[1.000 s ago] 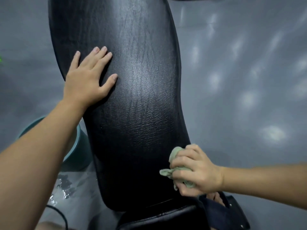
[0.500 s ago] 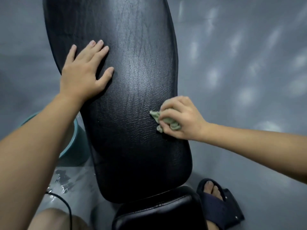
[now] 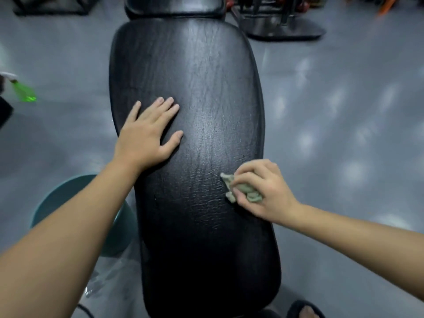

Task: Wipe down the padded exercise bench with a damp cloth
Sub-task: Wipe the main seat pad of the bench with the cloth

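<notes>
The black padded bench (image 3: 197,92) runs up the middle of the view, its wrinkled vinyl shiny in the centre. My left hand (image 3: 146,136) lies flat on the pad's left side, fingers spread, holding nothing. My right hand (image 3: 261,189) presses a crumpled pale green cloth (image 3: 243,191) against the pad near its right edge, about halfway along. A second black cushion (image 3: 174,5) adjoins the pad's far end.
A teal bucket (image 3: 57,203) stands on the grey floor left of the bench, partly behind my left forearm. A green spray bottle (image 3: 23,90) lies at the far left. Dark equipment bases (image 3: 284,28) stand at the back right. My sandalled foot (image 3: 305,311) shows at the bottom.
My right hand has carried the cloth from the pad's near end up along its right side. The camera has tilted up, bringing the bench's far end into view. My left hand stays flat.
</notes>
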{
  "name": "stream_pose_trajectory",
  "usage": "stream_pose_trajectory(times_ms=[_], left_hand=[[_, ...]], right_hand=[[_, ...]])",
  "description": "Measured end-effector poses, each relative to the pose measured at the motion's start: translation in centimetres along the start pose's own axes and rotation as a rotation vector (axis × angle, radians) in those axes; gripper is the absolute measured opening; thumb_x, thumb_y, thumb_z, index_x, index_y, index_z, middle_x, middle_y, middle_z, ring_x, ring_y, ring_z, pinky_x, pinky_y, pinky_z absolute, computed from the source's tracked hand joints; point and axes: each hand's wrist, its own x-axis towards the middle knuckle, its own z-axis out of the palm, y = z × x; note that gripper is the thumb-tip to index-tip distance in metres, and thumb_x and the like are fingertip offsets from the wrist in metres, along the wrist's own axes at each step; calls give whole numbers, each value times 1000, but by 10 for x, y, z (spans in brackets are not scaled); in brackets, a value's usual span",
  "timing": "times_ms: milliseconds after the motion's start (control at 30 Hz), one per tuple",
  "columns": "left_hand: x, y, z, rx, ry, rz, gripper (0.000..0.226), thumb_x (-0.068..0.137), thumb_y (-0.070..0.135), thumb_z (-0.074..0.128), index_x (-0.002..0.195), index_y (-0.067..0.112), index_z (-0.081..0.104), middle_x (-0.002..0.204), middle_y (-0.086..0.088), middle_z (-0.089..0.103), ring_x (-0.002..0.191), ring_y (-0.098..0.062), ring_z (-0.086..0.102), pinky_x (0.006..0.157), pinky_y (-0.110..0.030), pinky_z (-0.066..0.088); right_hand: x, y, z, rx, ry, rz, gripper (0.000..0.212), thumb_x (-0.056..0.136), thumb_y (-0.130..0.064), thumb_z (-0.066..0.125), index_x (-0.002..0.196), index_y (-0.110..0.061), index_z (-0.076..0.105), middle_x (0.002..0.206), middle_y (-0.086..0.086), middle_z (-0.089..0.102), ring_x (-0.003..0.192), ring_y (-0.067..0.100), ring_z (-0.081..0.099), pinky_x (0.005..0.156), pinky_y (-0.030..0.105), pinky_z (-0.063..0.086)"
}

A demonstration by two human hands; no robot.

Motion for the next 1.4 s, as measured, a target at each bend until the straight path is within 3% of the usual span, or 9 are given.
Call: stream_pose_trajectory(times_ms=[167,367,533,900,1200,1400], left_hand=[[0,0,1,13,-10,-1,65,99,57,39,154,23,42,163,5,35,152,-12,27,126,-50,15],[2,-1,3,-5,22,-1,65,97,56,42,152,22,46,161,6,38,151,-12,31,124,-53,20],[2,1,0,-22,4,-15,64,96,54,45,152,23,47,161,7,39,150,-10,33,124,-52,22],[6,2,-1,-69,23,-19,61,93,51,54,147,22,54,157,8,45,147,-12,39,120,-55,27],[12,-2,0,-142,36,-49,53,92,42,56,142,25,59,155,12,46,146,-7,39,118,-55,30],[11,0,-2,-110,12,-50,53,93,43,52,143,26,57,157,12,43,147,-7,36,118,-54,30]], right_hand=[[89,56,14,-175,185,143,9,90,-26,70,93,-17,71,104,-1,68,97,28,63,82,44,47],[150,85,21,-198,120,120,13,94,-30,63,97,-18,67,106,-3,66,98,26,59,84,37,43],[212,116,32,-208,138,212,15,92,-28,65,96,-14,68,106,4,65,95,32,58,82,42,46],[348,166,52,-332,143,405,26,96,-30,52,114,-14,64,122,10,59,116,33,52,95,40,37],[406,184,52,-332,47,433,34,96,-33,51,119,-10,61,126,16,57,119,37,52,97,44,42],[380,174,41,-237,-28,317,31,93,-34,52,114,-19,68,122,7,62,116,34,54,96,42,42]])
